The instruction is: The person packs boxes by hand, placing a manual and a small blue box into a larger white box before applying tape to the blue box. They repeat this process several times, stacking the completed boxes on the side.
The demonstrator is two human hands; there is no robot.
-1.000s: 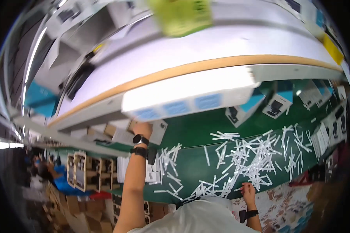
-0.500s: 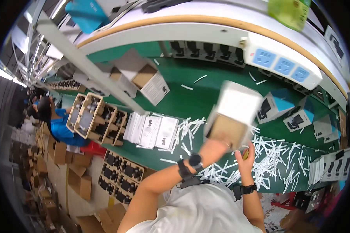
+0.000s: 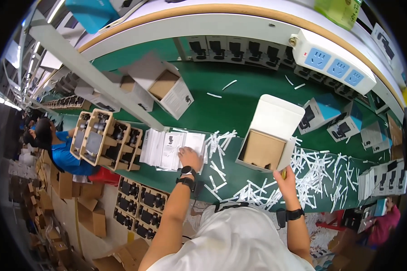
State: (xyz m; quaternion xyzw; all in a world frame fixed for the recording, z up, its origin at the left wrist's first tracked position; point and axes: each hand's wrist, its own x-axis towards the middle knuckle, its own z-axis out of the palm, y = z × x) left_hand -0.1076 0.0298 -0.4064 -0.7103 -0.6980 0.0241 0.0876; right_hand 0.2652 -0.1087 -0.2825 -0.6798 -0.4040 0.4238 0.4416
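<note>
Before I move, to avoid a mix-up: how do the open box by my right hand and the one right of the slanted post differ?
The near box sits at your right hand; the far box stands untouched. The near box looks larger than the far box. Both hold brown cardboard.

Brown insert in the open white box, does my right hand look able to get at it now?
Probably yes: your right hand is at the near corner of the white box, and its lid is folded back, leaving the brown insert uncovered, though a yellowish item in that hand might interfere.
</note>
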